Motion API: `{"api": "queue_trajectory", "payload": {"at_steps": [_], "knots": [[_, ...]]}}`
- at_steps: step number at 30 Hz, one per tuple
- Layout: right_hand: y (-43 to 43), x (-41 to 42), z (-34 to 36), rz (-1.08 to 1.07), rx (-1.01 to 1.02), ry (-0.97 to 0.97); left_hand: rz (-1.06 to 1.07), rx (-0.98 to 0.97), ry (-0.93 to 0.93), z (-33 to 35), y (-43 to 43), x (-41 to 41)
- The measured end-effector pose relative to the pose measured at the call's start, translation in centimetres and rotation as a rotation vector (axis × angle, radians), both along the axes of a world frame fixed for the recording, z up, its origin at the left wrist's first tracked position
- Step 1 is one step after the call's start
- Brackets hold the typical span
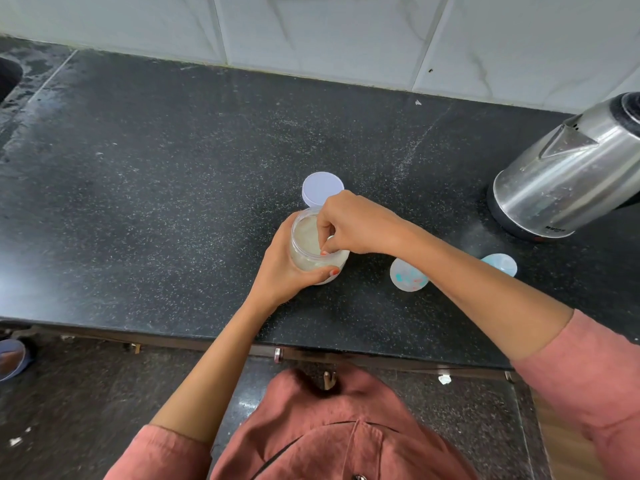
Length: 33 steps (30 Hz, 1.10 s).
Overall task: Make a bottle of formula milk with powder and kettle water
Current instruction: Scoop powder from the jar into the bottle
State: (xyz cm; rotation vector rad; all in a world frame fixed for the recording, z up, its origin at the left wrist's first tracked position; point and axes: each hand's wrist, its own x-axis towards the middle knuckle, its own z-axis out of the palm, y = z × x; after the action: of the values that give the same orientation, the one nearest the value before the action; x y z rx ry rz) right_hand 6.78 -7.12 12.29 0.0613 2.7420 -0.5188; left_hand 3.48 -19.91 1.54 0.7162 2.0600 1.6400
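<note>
Left hand [281, 268] fingers [325, 271] clamped round clear plastic powder jar [306, 239] to steady it; right hand [358, 226] fingers curled inside, grasp hidden, cannot tell.

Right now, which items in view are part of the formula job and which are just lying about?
In the job: jar, gripped by left hand; right hand, reaching into it; lid; bottle; blue cap; kettle.
Lying about: slipper; paper scrap.

Black speckled counter [173, 202], silver kettle [568, 174]
</note>
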Motion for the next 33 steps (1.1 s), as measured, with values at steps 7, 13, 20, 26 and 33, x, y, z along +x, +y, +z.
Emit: {"api": "queue_trajectory", "payload": {"at_steps": [7,13,20,26,33], "knots": [[0.7,-0.3,0.3,0.003,-0.036,-0.039,0.000,-0.016,0.018,-0.2,-0.1,-0.1],[0.5,-0.6,0.3,-0.030,-0.086,-0.068,0.001,-0.027,0.014,0.0,-0.1,-0.1],[1.1,-0.6,0.4,-0.090,-0.174,-0.113,-0.009,-0.021,0.026,-0.1,-0.1,-0.1],[1.2,-0.4,0.3,-0.200,-0.275,-0.107,-0.010,-0.035,0.024,0.0,-0.1,-0.1],[1.4,-0.1,0.3,-0.273,-0.287,-0.018,-0.013,-0.020,0.028,0.0,0.0,-0.2]]}}
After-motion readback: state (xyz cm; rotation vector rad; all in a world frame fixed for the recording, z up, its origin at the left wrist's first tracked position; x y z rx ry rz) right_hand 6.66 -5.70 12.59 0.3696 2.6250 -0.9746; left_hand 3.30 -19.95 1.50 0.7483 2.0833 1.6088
